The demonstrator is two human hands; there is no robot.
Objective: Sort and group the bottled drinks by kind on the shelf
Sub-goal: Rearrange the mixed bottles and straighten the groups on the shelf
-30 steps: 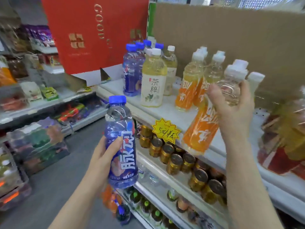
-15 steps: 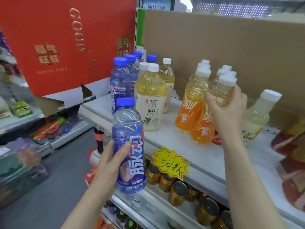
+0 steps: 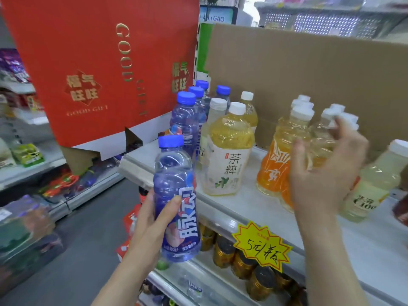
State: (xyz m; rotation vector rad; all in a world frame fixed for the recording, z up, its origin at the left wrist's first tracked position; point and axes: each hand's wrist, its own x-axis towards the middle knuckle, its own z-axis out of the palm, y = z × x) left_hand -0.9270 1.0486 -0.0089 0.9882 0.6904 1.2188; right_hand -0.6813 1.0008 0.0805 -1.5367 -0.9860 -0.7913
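My left hand (image 3: 150, 219) grips a blue-capped purple drink bottle (image 3: 174, 195), held upright in front of the white shelf (image 3: 254, 210). On the shelf, several matching blue bottles (image 3: 186, 124) stand in a row at the left. Yellow tea bottles (image 3: 229, 155) are beside them. Orange-labelled bottles (image 3: 273, 164) with white caps cluster further right. My right hand (image 3: 324, 180) hovers against that orange cluster with fingers spread and blurred, holding nothing that I can see. A pale C100 bottle (image 3: 373, 184) stands alone to its right.
A red gift box (image 3: 99, 62) leans over the shelf's left end, and a cardboard sheet (image 3: 309, 69) backs the shelf. A yellow price tag (image 3: 261, 246) hangs on the front edge above rows of gold cans (image 3: 242, 261). The aisle floor lies at the left.
My right hand set the orange bottle down among the other orange ones and its fingers have come apart. The left hand kept the blue bottle, now nearer the shelf.
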